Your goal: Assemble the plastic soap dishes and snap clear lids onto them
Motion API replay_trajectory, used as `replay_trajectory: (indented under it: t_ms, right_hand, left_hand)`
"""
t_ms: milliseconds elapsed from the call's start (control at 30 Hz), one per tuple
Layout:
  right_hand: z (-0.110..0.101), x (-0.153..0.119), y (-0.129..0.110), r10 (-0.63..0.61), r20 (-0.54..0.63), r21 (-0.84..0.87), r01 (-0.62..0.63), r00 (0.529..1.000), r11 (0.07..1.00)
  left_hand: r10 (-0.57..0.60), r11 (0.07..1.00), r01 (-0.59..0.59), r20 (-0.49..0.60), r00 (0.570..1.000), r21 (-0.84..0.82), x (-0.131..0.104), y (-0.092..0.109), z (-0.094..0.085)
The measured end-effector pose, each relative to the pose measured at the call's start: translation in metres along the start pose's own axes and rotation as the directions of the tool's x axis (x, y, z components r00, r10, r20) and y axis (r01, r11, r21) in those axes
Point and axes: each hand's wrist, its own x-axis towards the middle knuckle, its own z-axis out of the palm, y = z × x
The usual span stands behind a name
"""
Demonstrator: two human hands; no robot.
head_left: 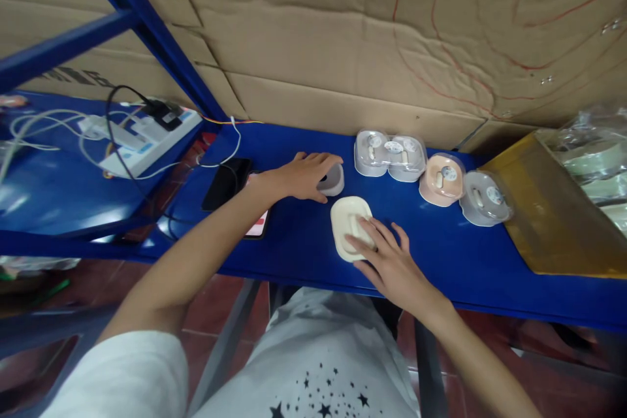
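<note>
My left hand (306,176) reaches around a small, rounded, greyish-white container (335,181), fingers on its far side and thumb on its near side. A dark spot shows inside the container, partly covered by the hand. My right hand (385,251) has its fingers closed on the raised grip of a cream lid (343,212), a flat piece with rounded corners. The lid is at the near part of the blue table (298,255), just in front of the container. Part of the grip is hidden under my fingers.
Behind stand a pair of white lidded boxes (371,157), a peach box (435,189) and a white box (482,202). A brown bin (553,215) holds wrapped pieces at right. A black phone (223,186), a lit phone (257,227) and a power strip (142,150) lie left.
</note>
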Motion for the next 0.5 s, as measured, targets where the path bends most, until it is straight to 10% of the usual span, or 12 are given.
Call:
replay_trajectory:
  t_ms: [267, 500]
  right_hand:
    - [-0.005, -0.040, 0.032, 0.117, -0.090, 0.088, -0.110, 0.989, 0.990]
    - [-0.016, 0.001, 0.038, 0.032, -0.175, 0.199, 0.003, 0.984, 0.980]
  left_hand:
    - [0.094, 0.996, -0.094, -0.095, 0.991, 0.004, -0.021, 0.020, 0.024]
    - [0.317, 0.939, -0.341, -0.284, 0.905, -0.040, -0.088, 0.090, 0.069]
